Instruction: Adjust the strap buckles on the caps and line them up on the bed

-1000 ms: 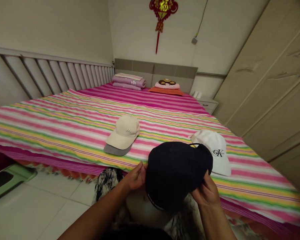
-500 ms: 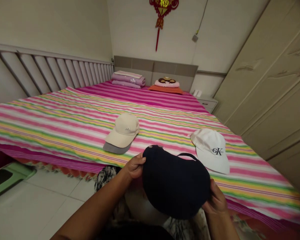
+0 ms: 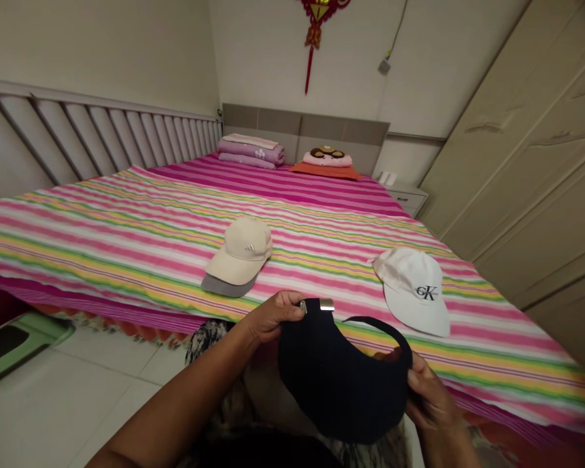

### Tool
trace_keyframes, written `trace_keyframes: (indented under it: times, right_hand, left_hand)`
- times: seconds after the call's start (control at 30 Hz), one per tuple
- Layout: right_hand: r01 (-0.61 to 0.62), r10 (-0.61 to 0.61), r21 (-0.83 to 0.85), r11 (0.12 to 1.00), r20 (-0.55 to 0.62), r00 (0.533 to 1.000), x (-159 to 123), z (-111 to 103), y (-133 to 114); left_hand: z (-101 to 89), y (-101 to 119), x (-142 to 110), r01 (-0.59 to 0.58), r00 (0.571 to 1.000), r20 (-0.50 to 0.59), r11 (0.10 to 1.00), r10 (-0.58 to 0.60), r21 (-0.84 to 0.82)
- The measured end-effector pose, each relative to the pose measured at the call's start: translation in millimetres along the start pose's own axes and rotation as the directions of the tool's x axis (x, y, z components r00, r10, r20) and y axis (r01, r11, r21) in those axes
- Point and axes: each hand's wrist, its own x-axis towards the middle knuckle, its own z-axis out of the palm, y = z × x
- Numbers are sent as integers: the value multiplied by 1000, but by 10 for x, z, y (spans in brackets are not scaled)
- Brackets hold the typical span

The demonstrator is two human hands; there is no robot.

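Observation:
A dark navy cap [image 3: 341,383] is held between my two hands above the near edge of the bed, its rear opening facing away from me. My left hand [image 3: 275,316] pinches the cap's edge beside a silver metal buckle [image 3: 326,304]. On the other side, my right hand [image 3: 429,393] grips the rim near the base of the loose back strap [image 3: 383,327], whose free end is apart from the buckle. Beyond it on the bed lie a beige cap [image 3: 244,250] with a grey-edged brim and a white cap [image 3: 414,289] with dark letters.
The bed has a striped cover [image 3: 141,221]. Folded purple bedding [image 3: 251,153] and a pink folded item [image 3: 327,157] rest near the headboard [image 3: 273,120]. A green stool [image 3: 24,344] stands on the left floor; a wardrobe [image 3: 526,162] lines the right.
The navy cap has tilted and dropped slightly, so its rear opening, buckle and strap now show more. My right hand has shifted a little lower on the rim.

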Motion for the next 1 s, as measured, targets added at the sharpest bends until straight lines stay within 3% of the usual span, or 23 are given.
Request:
trace_keyframes:
  times: [0.23, 0.5, 0.7, 0.87, 1.0]
  right_hand:
    - [-13, 18, -35, 999, 147, 989, -84, 2, -56]
    - [182, -175, 5, 983, 310, 934, -105, 99, -80]
    - [239, -244, 50, 970, 278, 929, -156, 260, -169]
    - [278, -285, 64, 959, 192, 939, -141, 302, -237]
    - [287, -277, -43, 957, 153, 949, -163, 337, -260]
  left_hand:
    - [214, 89, -19, 14, 1000, -2, 995, -14, 97]
    - [324, 81, -27, 59, 996, -72, 987, -49, 151]
    - [355, 82, -32, 97, 991, -110, 979, -78, 178]
    - [342, 80, -46, 90, 996, -20, 981, -88, 172]
    - [313, 60, -52, 91, 996, 2, 978, -93, 189]
